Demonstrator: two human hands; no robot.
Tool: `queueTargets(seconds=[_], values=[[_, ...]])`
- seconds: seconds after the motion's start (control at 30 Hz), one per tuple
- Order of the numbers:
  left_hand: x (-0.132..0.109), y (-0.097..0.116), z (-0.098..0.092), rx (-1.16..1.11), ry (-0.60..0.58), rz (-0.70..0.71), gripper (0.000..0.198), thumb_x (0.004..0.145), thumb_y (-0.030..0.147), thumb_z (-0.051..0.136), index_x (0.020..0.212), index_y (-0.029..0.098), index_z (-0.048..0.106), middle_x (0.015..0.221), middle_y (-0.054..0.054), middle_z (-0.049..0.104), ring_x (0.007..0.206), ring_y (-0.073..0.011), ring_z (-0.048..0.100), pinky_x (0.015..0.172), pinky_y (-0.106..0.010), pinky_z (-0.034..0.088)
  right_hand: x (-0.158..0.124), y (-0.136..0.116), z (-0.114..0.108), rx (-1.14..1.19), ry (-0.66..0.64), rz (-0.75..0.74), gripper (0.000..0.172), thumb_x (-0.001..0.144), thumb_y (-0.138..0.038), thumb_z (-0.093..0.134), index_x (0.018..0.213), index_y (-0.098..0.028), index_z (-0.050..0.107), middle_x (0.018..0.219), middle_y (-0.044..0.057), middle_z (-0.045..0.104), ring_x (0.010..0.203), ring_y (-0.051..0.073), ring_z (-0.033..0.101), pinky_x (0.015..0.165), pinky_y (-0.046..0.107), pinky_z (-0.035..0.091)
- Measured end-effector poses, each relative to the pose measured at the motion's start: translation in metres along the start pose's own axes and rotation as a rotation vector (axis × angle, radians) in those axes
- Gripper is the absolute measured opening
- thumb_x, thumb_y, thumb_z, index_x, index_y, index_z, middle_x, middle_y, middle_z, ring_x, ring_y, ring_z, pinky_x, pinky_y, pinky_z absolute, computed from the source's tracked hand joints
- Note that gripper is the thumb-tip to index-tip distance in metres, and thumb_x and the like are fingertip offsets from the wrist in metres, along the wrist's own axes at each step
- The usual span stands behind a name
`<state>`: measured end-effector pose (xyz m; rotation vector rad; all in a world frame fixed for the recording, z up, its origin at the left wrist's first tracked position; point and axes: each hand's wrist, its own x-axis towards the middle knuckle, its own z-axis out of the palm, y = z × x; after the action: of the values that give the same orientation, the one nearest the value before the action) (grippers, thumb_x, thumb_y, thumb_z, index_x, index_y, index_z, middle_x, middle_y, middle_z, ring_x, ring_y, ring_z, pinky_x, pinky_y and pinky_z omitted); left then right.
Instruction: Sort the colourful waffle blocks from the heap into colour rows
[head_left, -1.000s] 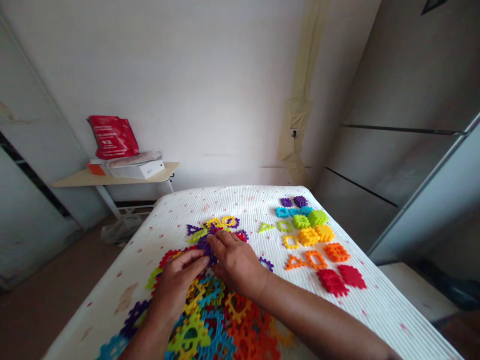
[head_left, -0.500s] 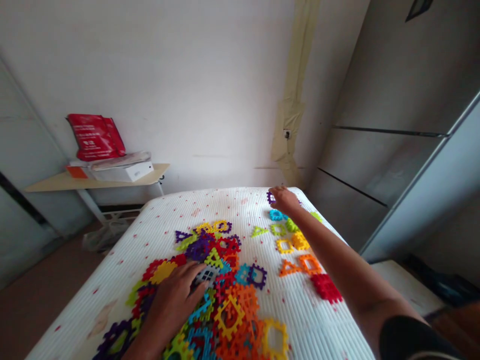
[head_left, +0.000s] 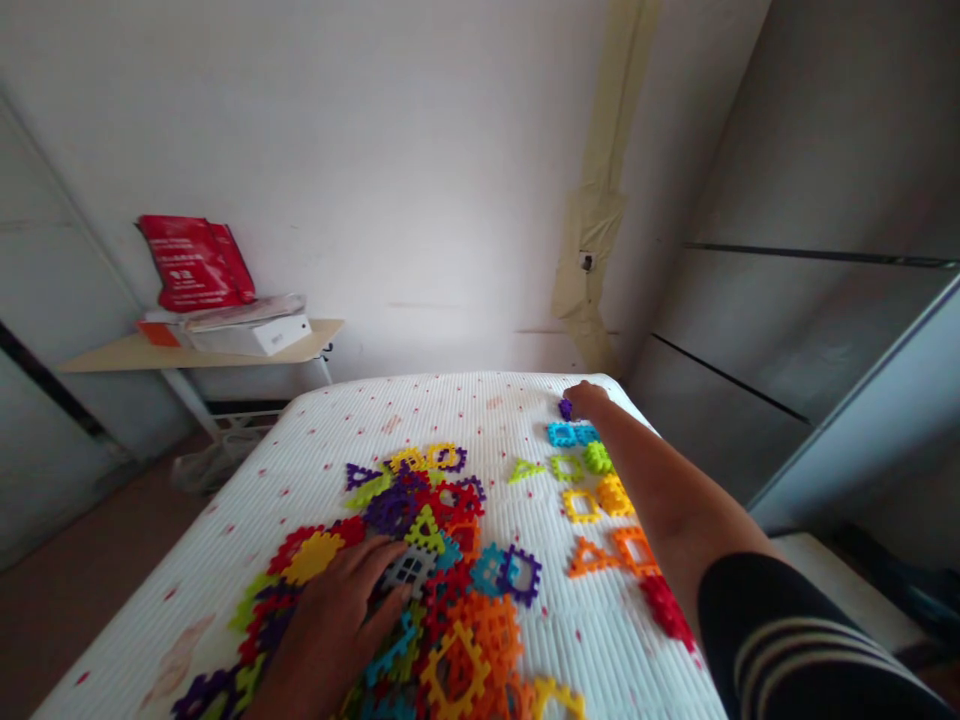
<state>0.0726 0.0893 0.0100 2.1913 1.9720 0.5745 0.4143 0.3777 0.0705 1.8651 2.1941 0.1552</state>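
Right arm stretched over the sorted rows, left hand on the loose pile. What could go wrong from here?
1. The right hand sets purple pieces near the far corner of the table; a nudge might push them off the edge.
2. The forearm lies over the sorted rows and could drag them out of line.
3. The left hand rests on the loose pile and might scatter it.
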Motion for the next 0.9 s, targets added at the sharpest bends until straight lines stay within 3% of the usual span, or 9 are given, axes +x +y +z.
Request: queueTargets(seconds=[0.3,0.4,0.5,0.67,0.77,0.9], values=[[-0.001,0.008,-0.008,-0.006,-0.054,-0.032,0.039,0.078,0.042,0.047,0.111,0.025,0.061,0.119,-0.008,0.059,0.111,-0.0259,0.052,0.094,-0.042,0.040,0.008,-0.002,0.008,-0.051,-0.042,-0.020,0.053,0.061,-0.021,0.071,0.112,-0.014,0.061,0.109,0.019,0.060,0.103,0.032,0.055,0.078,0.038,0.045],[-0.001,0.011,-0.011,-0.024,-0.062,-0.042,0.040,0.078,0.041,0.048,0.111,0.025,0.061,0.120,-0.008,0.059,0.111,-0.0260,0.052,0.094,-0.042,0.039,0.005,-0.003,0.000,-0.048,-0.015,-0.043,0.057,0.060,-0.016,0.071,0.115,-0.013,0.058,0.109,0.018,0.060,0.102,0.032,0.055,0.077,0.038,0.045],[-0.001,0.014,-0.013,-0.050,-0.055,-0.048,0.039,0.077,0.040,0.049,0.111,0.024,0.061,0.119,-0.009,0.059,0.110,-0.0260,0.052,0.094,-0.041,0.038,-0.009,-0.013,-0.016,-0.035,0.076,-0.093,0.054,0.069,-0.013,0.062,0.122,-0.012,0.053,0.115,0.018,0.057,0.107,0.030,0.052,0.080,0.036,0.044],[-0.003,0.013,-0.013,-0.115,-0.015,-0.014,0.036,0.078,0.036,0.048,0.109,0.023,0.061,0.115,-0.008,0.061,0.107,-0.0244,0.054,0.093,-0.039,0.038,-0.075,-0.063,-0.028,0.027,0.214,-0.288,0.052,0.076,-0.021,0.056,0.127,-0.019,0.046,0.121,0.010,0.054,0.109,0.022,0.049,0.084,0.029,0.042],[-0.004,0.012,-0.014,-0.151,0.004,0.000,0.034,0.078,0.034,0.049,0.108,0.023,0.061,0.112,-0.007,0.062,0.104,-0.0225,0.056,0.092,-0.036,0.039,-0.136,-0.102,-0.015,0.127,0.306,-0.504,0.039,0.077,-0.020,0.053,0.116,-0.019,0.053,0.109,0.009,0.061,0.099,0.021,0.055,0.080,0.030,0.043],[-0.002,0.010,-0.020,-0.187,0.056,-0.035,0.030,0.080,0.029,0.045,0.102,0.022,0.064,0.106,-0.007,0.066,0.098,-0.0208,0.059,0.090,-0.034,0.040,-0.199,-0.141,0.007,0.152,0.285,-0.561,0.025,0.079,-0.008,0.045,0.095,-0.019,0.060,0.089,0.007,0.065,0.081,0.019,0.060,0.066,0.027,0.045]])
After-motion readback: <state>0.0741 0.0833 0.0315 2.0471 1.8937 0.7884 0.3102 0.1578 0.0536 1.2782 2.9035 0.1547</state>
